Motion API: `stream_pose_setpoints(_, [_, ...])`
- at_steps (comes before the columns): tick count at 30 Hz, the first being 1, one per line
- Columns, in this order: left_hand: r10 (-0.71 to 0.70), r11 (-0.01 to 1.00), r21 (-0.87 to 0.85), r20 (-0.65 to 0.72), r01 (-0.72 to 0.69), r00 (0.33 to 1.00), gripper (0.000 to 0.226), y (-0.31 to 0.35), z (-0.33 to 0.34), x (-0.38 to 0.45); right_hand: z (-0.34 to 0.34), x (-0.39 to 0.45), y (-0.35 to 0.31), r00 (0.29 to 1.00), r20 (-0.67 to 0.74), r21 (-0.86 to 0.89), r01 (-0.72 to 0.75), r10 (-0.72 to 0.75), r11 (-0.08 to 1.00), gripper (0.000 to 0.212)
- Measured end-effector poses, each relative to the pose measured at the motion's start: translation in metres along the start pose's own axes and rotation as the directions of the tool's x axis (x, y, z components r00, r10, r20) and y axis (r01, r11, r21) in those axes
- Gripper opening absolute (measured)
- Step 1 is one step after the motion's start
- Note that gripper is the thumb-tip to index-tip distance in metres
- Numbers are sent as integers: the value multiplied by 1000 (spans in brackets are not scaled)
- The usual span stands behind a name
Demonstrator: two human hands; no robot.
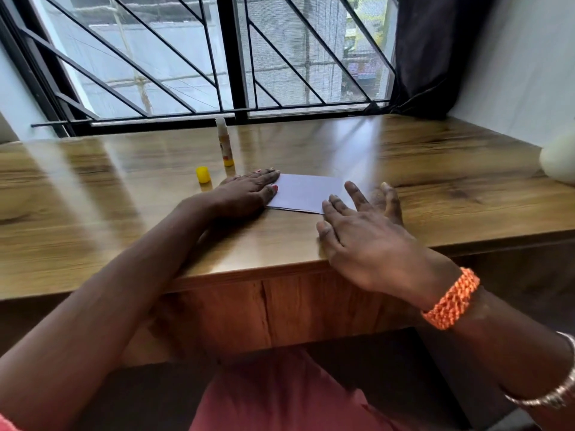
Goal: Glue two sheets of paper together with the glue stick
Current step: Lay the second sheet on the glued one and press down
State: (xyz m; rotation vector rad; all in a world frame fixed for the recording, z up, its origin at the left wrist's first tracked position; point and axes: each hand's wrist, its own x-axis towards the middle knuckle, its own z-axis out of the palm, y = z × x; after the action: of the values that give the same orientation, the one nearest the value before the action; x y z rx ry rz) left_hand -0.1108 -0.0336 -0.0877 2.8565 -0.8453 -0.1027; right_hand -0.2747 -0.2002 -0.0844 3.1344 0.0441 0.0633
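Two small white sheets of paper (pixel 308 191) lie stacked flat on the wooden table (pixel 124 194), a lower edge showing under the top one. My left hand (pixel 249 191) rests flat, fingers on the paper's left edge. My right hand (pixel 367 234) hovers open at the paper's right corner, fingers spread, holding nothing. The glue stick (pixel 224 142) stands upright and uncapped behind the left hand. Its yellow cap (pixel 203 174) sits on the table to the left.
A barred window (pixel 217 57) runs along the table's far edge, and a dark curtain (pixel 435 51) hangs at the right. A pale rounded object (pixel 560 160) sits at the table's right edge. The table's front edge (pixel 280 272) is near my body.
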Motion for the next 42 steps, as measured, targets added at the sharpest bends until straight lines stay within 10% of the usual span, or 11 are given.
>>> stream_pose_setpoints(7, [23,962,-272,-44,-35,999,48,-3,-10,0,-8,31,-25,995,27,26,97,-98,995,58])
stream_pose_setpoints(14, [-43,672,-739,-108,-51,993,65,-9,-19,-14,-11,68,-42,953,103,117,272,-284,955,59])
stream_pose_setpoints(24, [-260,359,-933,-115,-15,959,56,-10,-15,-2,-10,115,-40,904,151,217,364,-400,906,55])
stream_pose_setpoints(30, [-296,591,-807,-204,12,933,88,-10,-8,-2,1,127,-36,915,63,196,379,-397,904,55])
stream_pose_setpoints(34, [-385,701,-711,-307,59,870,59,-7,-8,-4,-2,135,-34,953,38,21,301,-302,953,54])
stream_pose_setpoints(42, [-116,951,-309,-293,21,949,44,1,1,-7,-1,135,-32,961,17,8,278,-278,961,56])
